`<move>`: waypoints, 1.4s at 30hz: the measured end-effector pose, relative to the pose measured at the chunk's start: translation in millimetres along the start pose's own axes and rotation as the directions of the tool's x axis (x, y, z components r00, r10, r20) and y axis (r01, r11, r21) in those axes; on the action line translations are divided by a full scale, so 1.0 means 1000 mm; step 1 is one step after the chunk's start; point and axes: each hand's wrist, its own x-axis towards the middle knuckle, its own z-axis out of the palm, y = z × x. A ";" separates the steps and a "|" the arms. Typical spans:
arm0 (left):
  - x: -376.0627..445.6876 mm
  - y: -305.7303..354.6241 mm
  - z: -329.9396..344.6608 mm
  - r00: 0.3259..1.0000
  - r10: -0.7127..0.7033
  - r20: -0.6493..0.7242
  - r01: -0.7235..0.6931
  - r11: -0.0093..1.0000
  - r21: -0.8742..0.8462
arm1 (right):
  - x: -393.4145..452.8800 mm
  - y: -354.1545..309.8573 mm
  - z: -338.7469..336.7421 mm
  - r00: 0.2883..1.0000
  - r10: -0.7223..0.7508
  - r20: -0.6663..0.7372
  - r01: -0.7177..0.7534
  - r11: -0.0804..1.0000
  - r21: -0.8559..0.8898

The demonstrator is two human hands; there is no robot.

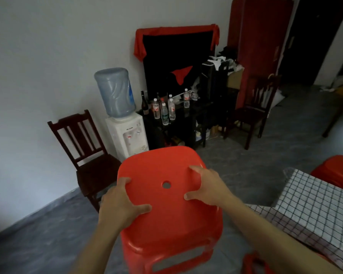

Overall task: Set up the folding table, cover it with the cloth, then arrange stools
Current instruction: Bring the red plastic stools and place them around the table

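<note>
A red plastic stool point(162, 210) with a round hole in its seat is in front of me. My left hand point(121, 204) grips the seat's left edge, thumb on top. My right hand point(208, 186) grips the right edge, thumb and fingers on the seat. To the right stands the table under a white cloth with a black grid point(313, 208). A second red stool point(337, 173) stands behind the table at the right edge. Part of a third red stool point(253, 263) shows near the table's lower left side.
A dark wooden chair point(87, 155) stands against the left wall beside a white water dispenser point(127, 133). A black stand with several bottles point(166, 111) and another wooden chair point(253, 111) lie further back. Grey floor is open between them and the table.
</note>
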 end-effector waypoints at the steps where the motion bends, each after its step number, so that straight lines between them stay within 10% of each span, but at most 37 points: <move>1: 0.013 0.003 -0.001 1.000 0.008 0.003 -0.008 1.000 0.006 | 0.011 -0.001 -0.004 1.000 0.005 -0.007 -0.005 1.000 -0.004; 24: 0.382 0.074 0.057 0.860 0.455 0.231 -0.421 0.888 -0.183 | 0.236 -0.002 -0.071 0.852 0.350 -0.388 -0.396 0.917 -0.043; 42: 0.511 0.304 0.222 0.769 0.533 0.354 -0.530 0.840 -0.113 | 0.355 0.220 -0.187 0.752 0.529 -0.393 -0.505 0.846 0.172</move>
